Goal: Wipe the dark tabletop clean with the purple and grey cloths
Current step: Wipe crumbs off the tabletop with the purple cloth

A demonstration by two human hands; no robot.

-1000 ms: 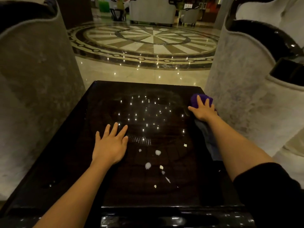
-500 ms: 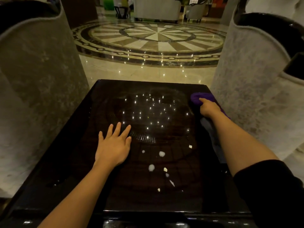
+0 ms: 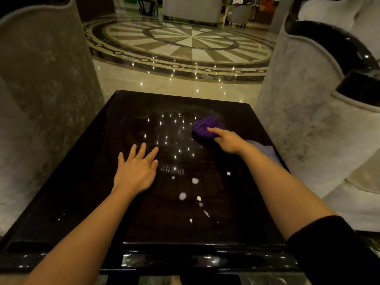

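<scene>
A glossy dark tabletop (image 3: 86, 182) fills the middle of the view. My right hand (image 3: 228, 139) is closed on the purple cloth (image 3: 204, 126), bunched on the table's far right part. A grey cloth (image 3: 265, 150) lies flat along the right edge, partly under my right forearm. My left hand (image 3: 136, 169) rests flat on the tabletop left of centre, fingers spread, holding nothing. Several white spots and crumbs (image 3: 194, 181) sit on the surface between my forearms.
Tall pale upholstered chairs stand close on the left (image 3: 41, 89) and right (image 3: 308, 120) of the table. Beyond the far edge is polished marble floor with a round inlay (image 3: 185, 44). More seats stand at the back.
My right hand has closed on the purple cloth and dragged it leftward, away from the right edge toward the table's middle. My left hand has stayed flat in place.
</scene>
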